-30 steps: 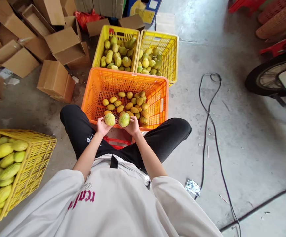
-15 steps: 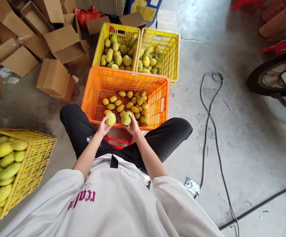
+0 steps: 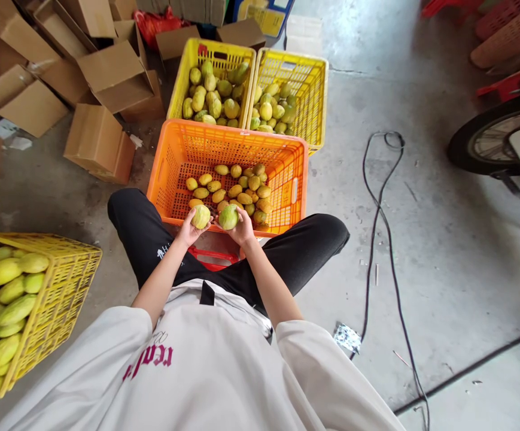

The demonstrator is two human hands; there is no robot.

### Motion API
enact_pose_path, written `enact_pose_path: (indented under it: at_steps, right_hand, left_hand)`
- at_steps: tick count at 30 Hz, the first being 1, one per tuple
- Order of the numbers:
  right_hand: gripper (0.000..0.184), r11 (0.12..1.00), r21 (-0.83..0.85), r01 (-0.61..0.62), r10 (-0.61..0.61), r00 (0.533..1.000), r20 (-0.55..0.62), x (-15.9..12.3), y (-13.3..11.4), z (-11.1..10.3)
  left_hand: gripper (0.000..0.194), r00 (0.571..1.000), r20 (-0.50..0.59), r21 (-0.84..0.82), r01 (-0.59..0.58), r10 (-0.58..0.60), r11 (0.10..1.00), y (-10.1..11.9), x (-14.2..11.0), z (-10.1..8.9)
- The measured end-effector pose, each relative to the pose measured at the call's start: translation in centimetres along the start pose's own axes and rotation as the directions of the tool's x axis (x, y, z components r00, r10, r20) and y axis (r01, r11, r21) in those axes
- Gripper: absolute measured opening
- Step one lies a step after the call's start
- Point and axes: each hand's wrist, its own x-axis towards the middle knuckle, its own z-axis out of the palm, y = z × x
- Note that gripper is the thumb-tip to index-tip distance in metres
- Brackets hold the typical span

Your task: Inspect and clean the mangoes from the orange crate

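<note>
My left hand is closed around a pale yellow-green melon. Beside it, my right hand grips a greener melon. Both fruits are held up a short distance apart, over the near rim of an orange plastic crate. Smaller yellow and brownish melons lie on the floor of that crate, mostly in its middle and right part. The undersides of the two held melons are hidden by my palms.
Behind the orange crate stand two yellow crates with more melons. Another yellow crate, full of larger melons, is at the left. Cardboard boxes pile up at upper left. A black cable and a motorcycle wheel are at right.
My right hand has turned its melon slightly and shifted a little left, with more of its fingers showing. The left hand has barely moved.
</note>
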Motion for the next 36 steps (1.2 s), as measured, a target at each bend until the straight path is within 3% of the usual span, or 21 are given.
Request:
enact_pose_path:
  at_steps: [8, 15, 20, 27, 33, 36]
  right_hand:
    - [0.026, 0.998, -0.033, 0.047, -0.044, 0.995, 0.087, -0.2, -0.1, 0.3]
    - [0.021, 0.998, -0.047, 0.050, -0.048, 0.998, 0.051, -0.2, 0.2, 0.4]
    - [0.017, 0.998, -0.053, -0.014, 0.016, 0.999, 0.029, -0.5, 0.3, 0.7]
    - [0.024, 1.000, -0.007, 0.000, 0.000, 1.000, -0.006, -0.6, -0.1, 1.1]
    - [0.029, 0.998, 0.059, 0.021, -0.022, 0.999, 0.028, -0.7, -0.4, 1.4]
    - [0.026, 0.996, 0.060, 0.065, -0.064, 0.998, -0.014, -0.4, -0.3, 1.3]
  left_hand:
    - [0.035, 1.000, -0.004, -0.125, -0.026, 0.026, 0.992, 0.3, -0.2, 0.2]
    - [0.029, 0.999, -0.017, -0.087, -0.044, 0.042, 0.995, 0.5, -0.5, 0.7]
    - [0.029, 0.994, -0.089, -0.059, -0.070, 0.065, 0.996, 0.1, -0.1, 0.5]
    - [0.032, 1.000, 0.010, -0.007, -0.003, 0.003, 1.000, -0.1, 0.1, 0.0]
    - [0.041, 1.000, -0.016, -0.026, 0.001, -0.002, 1.000, 0.2, 0.0, 0.1]
    - [0.037, 1.000, -0.006, -0.065, -0.010, 0.009, 0.998, 0.3, -0.2, 0.3]
